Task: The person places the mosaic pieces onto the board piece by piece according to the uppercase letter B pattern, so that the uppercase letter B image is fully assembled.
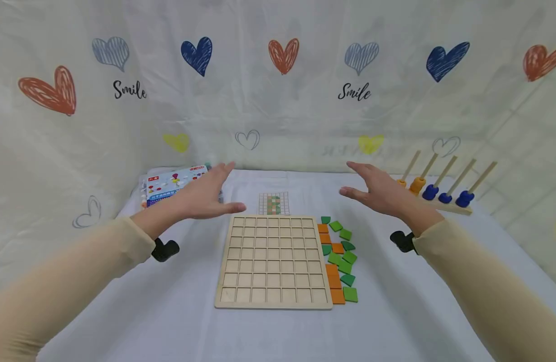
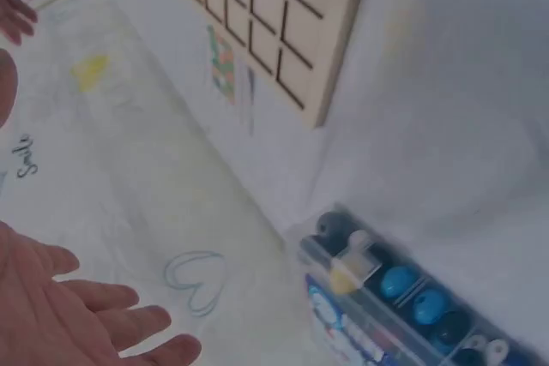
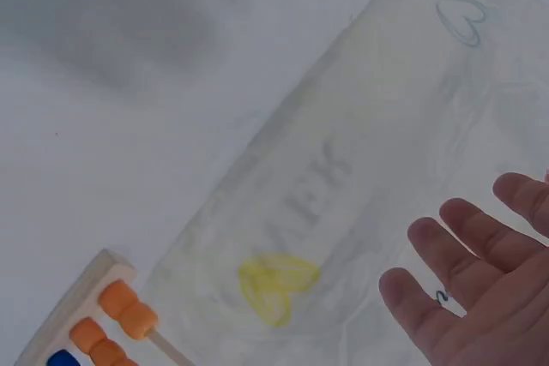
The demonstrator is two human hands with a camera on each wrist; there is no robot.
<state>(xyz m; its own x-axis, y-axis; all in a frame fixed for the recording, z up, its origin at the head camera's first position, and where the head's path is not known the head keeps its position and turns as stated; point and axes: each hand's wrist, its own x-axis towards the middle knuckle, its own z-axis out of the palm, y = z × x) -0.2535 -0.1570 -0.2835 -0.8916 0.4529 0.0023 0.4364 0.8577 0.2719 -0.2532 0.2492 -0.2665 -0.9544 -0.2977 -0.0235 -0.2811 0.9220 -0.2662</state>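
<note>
Both hands are held up over the table with straight fingers and nothing in them. The left hand [image 1: 205,195] hovers nearest the back left of a wooden grid board [image 1: 273,261]. Apart from the board's right side, the right hand [image 1: 382,192] is raised at about the same height. Orange square tiles [image 1: 333,276] and green tiles [image 1: 344,266], some square and some with a curved side, lie loosely along the board's right edge. Behind the board lies a small printed pattern card [image 1: 274,203] with a grid and coloured cells. The board's visible cells hold no tiles.
At the back left stands a clear box [image 2: 403,297] of beads with a blue printed label, partly behind the left hand. A wooden peg stand [image 1: 445,201] with orange and blue beads is at the back right. A heart-printed curtain [image 1: 278,100] hangs behind the table.
</note>
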